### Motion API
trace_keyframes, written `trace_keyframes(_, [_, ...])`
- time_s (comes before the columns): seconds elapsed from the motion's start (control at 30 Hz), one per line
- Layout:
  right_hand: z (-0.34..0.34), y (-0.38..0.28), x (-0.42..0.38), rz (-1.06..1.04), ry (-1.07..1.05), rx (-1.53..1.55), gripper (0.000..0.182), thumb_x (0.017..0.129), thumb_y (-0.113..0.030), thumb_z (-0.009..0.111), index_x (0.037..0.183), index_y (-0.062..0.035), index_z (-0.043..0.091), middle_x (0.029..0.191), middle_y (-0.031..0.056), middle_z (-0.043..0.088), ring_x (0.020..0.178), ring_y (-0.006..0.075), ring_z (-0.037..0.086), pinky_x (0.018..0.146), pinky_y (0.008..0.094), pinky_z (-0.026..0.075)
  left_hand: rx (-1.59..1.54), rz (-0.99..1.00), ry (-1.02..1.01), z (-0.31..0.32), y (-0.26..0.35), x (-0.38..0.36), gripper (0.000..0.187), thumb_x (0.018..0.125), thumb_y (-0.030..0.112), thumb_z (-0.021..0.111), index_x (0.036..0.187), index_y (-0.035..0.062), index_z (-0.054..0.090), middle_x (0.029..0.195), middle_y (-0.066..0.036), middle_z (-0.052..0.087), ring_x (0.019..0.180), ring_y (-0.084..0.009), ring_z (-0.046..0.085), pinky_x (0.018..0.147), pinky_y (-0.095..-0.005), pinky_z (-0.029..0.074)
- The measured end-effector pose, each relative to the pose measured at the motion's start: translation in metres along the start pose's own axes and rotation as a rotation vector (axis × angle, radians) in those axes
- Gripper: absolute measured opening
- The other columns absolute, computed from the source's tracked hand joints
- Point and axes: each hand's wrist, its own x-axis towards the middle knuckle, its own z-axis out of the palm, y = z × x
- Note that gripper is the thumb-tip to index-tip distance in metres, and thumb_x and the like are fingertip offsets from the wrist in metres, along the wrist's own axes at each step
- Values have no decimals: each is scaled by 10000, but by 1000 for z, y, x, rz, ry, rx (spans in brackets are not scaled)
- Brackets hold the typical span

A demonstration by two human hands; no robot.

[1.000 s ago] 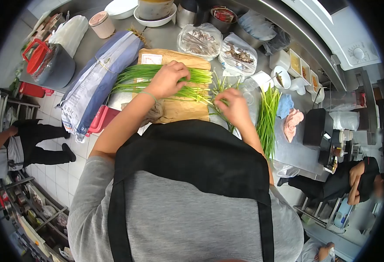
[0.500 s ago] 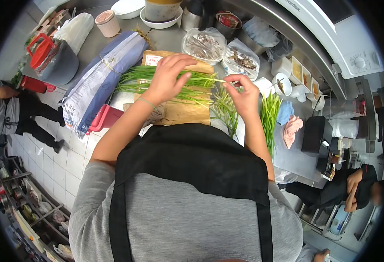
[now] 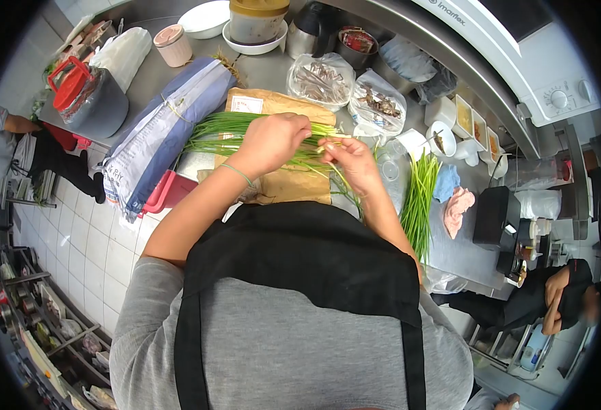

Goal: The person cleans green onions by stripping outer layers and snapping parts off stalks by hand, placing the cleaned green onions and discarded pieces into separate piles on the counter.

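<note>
Long green stalks point(image 3: 218, 128) lie across a brown paper sheet point(image 3: 294, 186) on the steel counter. Over their middle, my left hand point(image 3: 276, 141) is closed, its fingers curled round stalks near the pale ends. My right hand point(image 3: 353, 164) pinches the pale end of a stalk just right of it, with thin leaves hanging below. A second bunch of green stalks point(image 3: 420, 205) lies to the right of my right forearm. Beside that bunch are a blue cloth point(image 3: 447, 182) and a pink cloth point(image 3: 458, 210).
A blue-white wrapped bundle point(image 3: 167, 130) lies left of the paper. Behind are bags of dried food point(image 3: 321, 80), a lidded tub point(image 3: 258, 20) and a white bowl point(image 3: 441, 139). One person point(image 3: 47, 154) is at the left, another point(image 3: 519, 301) at the right.
My left hand has curled closed and shifted right and down. My right hand has moved left and down, close to it. The person at the left has shifted.
</note>
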Motion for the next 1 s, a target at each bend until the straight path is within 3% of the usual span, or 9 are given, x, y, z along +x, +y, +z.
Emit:
trace_keyframes(0.03, [-7,-4,-2,-14,42,-81,174,842,-110,599,978,-4,627,711,-3,595,613,52,520,612,196,436,39,16,21,1,-4,-1,141,831,186,566,841,51,605,776,-138,612,692,-338,566,613,-397,448])
trace_keyframes(0.13, [-38,-15,-11,-34,198,-98,169,841,-115,604,976,-15,628,707,-3,590,604,52,511,605,194,426,66,-39,-1,-1,-16,-7,126,838,166,557,860,56,613,743,-129,598,638,-280,576,590,-361,451])
trace_keyframes(0.23, [-72,-24,-23,19,198,-400,210,824,-144,627,998,-28,630,756,21,606,649,77,535,629,221,443,-138,-227,-203,-9,-20,-7,143,861,146,532,915,42,616,727,-88,609,615,-164,566,583,-291,444])
trace_keyframes(0.33, [-71,-27,-38,-432,78,-1326,289,786,-175,668,1036,-36,624,832,48,619,725,103,556,667,248,453,-763,-333,-335,1,-29,-6,177,884,137,511,977,19,603,738,-46,612,648,-76,531,601,-232,423])
trace_keyframes(0.37, [-68,-24,-36,-452,137,-1323,359,749,-195,704,1068,-54,619,906,62,622,790,118,561,700,260,452,-823,-359,-355,4,-29,-6,185,888,142,509,987,13,597,749,-41,614,658,-76,532,611,-228,422])
trace_keyframes(0.5, [-19,-27,-25,-101,135,-421,252,792,-167,677,995,-25,628,833,17,634,725,74,545,660,221,432,-975,-387,-433,4,-12,0,197,897,149,505,1000,2,587,770,-38,620,674,-80,537,634,-218,423])
trace_keyframes(0.6, [8,-31,-16,-80,150,-211,171,812,-147,658,916,-15,626,804,11,635,691,61,539,642,206,424,-988,-347,-459,7,-7,2,187,897,150,508,977,1,587,773,-46,621,670,-86,540,640,-216,425])
trace_keyframes(0.83, [22,-39,-14,-129,127,-233,120,834,-95,619,872,18,618,830,94,659,769,106,605,719,234,472,-992,-341,-431,7,2,2,165,894,148,512,896,-4,575,706,-36,581,655,-88,531,637,-223,431])
trace_keyframes(1.0, [7,-35,-13,-195,39,-301,145,858,-103,578,918,21,625,834,77,659,796,116,607,738,248,472,-929,-346,-436,9,1,3,161,891,139,505,859,-4,571,668,-19,550,636,-83,517,621,-222,430])
